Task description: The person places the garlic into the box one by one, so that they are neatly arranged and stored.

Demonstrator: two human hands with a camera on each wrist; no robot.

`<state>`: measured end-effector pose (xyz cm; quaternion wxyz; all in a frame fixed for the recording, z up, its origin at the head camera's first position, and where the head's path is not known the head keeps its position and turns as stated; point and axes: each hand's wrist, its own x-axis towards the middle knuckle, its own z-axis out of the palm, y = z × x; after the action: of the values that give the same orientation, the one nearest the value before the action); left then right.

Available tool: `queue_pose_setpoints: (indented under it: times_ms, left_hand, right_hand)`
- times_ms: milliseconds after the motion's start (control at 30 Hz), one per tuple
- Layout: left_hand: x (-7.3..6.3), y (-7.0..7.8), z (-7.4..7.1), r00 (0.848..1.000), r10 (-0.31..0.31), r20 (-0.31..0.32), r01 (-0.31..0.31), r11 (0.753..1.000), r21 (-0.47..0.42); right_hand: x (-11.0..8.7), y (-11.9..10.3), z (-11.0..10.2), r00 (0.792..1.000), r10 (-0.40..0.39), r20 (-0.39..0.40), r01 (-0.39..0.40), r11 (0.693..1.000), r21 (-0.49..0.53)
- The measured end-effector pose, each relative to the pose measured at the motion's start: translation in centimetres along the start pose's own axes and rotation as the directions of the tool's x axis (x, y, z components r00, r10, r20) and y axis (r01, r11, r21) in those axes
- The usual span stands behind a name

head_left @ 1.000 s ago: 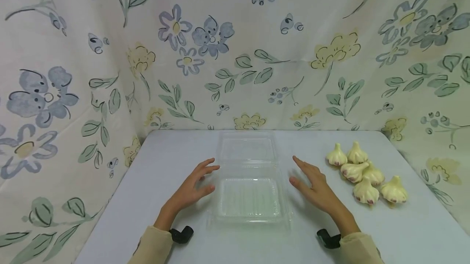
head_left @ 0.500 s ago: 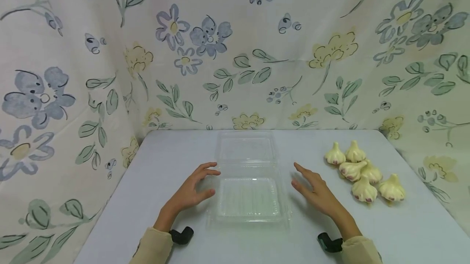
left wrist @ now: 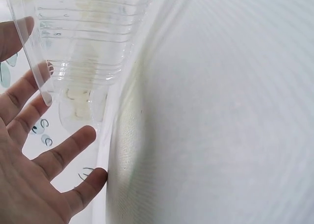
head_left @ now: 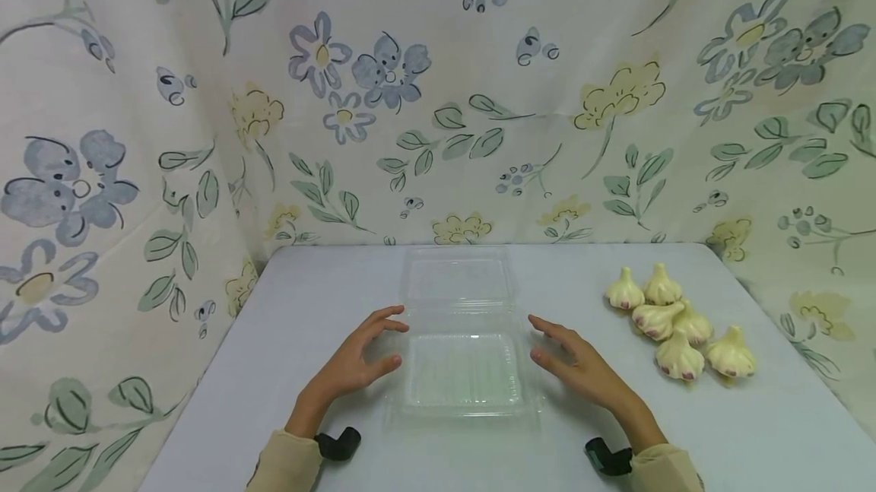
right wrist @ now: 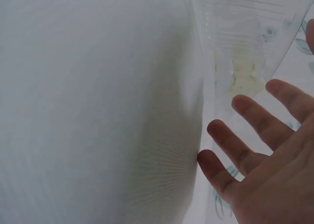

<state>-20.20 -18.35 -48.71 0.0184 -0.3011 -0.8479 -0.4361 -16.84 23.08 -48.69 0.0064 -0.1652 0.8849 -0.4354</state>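
Note:
A clear plastic clamshell container (head_left: 465,374) lies unfolded on the table, its lid (head_left: 455,279) laid back toward the far edge. At its left side is my left hand (head_left: 352,359), fingers spread and holding nothing. The left wrist view shows those fingertips (left wrist: 87,134) close to the see-through wall (left wrist: 88,17). My right hand (head_left: 578,366) hovers beside the container's right edge, thumb and fingers apart, also holding nothing. In the right wrist view its fingers (right wrist: 240,103) are spread below the ribbed plastic (right wrist: 235,13).
Several garlic bulbs (head_left: 680,355) sit in a cluster on the right part of the white table (head_left: 274,340). A floral curtain (head_left: 452,172) hangs behind the table and along both sides. Each wrist wears a small black camera (head_left: 338,444).
My right hand has shifted left, closer to the container's edge. My left hand has dropped slightly toward me. The container and garlic bulbs stay where they were.

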Motion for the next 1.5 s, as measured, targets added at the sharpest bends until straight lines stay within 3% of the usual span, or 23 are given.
queue_pose_setpoints:
  times_ms: [533,767,1500]
  left_hand:
    - [0.3,-0.3,0.3,1.000,-0.022,0.004,0.022,0.999,0.039]
    - [0.4,-0.3,0.3,0.998,-0.060,0.007,0.059,0.998,0.022]
    - [0.5,-0.4,0.2,0.996,-0.088,0.031,0.088,0.996,0.001]
  right_hand:
    - [0.5,-0.1,0.4,1.000,0.001,0.001,-0.001,1.000,-0.021]
    - [0.9,0.0,0.4,1.000,-0.018,-0.014,0.018,0.999,-0.042]
    - [1.0,0.0,0.6,0.998,-0.021,-0.059,0.018,0.999,-0.047]
